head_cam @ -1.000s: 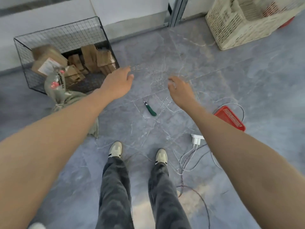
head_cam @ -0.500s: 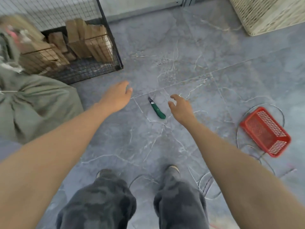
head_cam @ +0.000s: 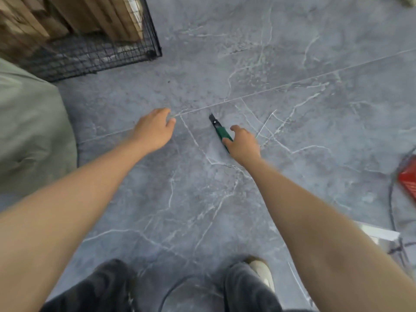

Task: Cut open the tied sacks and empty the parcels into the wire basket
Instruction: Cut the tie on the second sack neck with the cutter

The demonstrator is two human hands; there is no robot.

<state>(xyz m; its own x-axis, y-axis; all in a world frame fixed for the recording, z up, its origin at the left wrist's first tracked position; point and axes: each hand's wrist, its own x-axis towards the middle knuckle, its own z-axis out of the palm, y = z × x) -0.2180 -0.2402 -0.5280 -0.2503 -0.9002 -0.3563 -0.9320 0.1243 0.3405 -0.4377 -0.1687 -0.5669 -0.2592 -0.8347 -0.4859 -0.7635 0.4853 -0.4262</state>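
The right hand [head_cam: 242, 144] lies over the back end of the knife [head_cam: 219, 129]. Its thumb touches the left side of the handle and its fingers [head_cam: 236, 129] are bent above it, but I cannot tell if they really close on the handle. The left hand [head_cam: 154, 129] is to the left of the knife, apart from it. Its fingers are relaxed, it holds nothing, and it is over the floor [head_cam: 292, 64].

There is one knife, a small cutter. The handle is green, the front part is black, and a short dark blade comes out at the tip. The tip points away from the person and a little to the left. The knife lies flat on the grey marbled floor, just on the near side of a tile joint.

Well to the left of the knife, at the edge of the view, there is one sack [head_cam: 29, 131] of grey-green cloth, full and rounded. Beyond the knife and to its left stands one wire basket [head_cam: 153, 34] of black mesh, and only its corner shows. Brown cardboard parcels [head_cam: 101, 14] stand close together inside it. There are several, but they are blurred and cut off, so the exact number cannot be counted.

Well to the right of the knife, one red basket [head_cam: 408, 179] is half in view, with a dark cable [head_cam: 391, 199] beside it. Nearer to the person than the knife are two legs in dark trousers [head_cam: 245, 289] and one light shoe [head_cam: 262, 271].
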